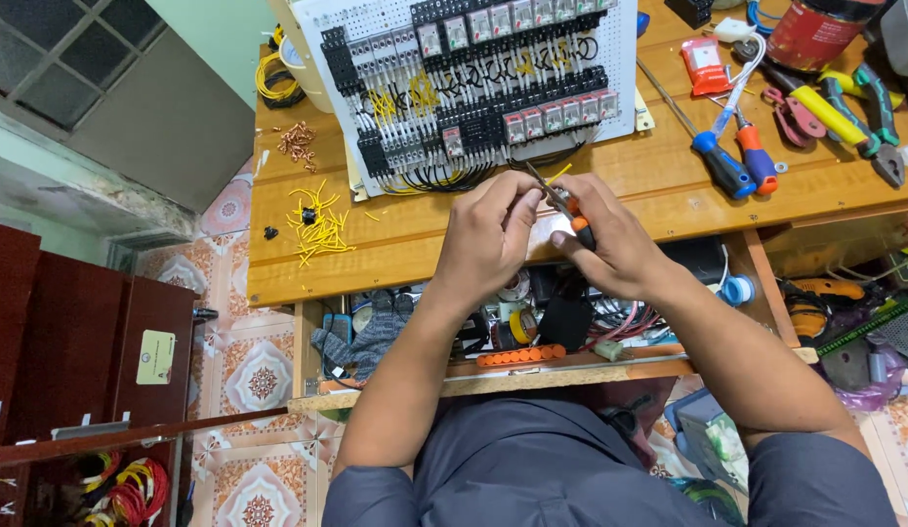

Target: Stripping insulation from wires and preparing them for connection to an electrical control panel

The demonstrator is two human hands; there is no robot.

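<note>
Clasped in the right hand [610, 244], orange-handled pliers [571, 213] meet the left hand [488, 234], whose fingertips pinch a yellow wire [559, 173]. At twelve o'clock lies a white pegboard [474, 78]; a red packet [706, 66] sits at two, a yellow label [155, 356] at eight.

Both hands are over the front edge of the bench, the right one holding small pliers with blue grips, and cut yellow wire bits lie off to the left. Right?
Not quite: the head view shows the pliers in the right hand have orange and black grips, not blue. The left hand, the bench and the yellow wire bits are as you say.
</note>
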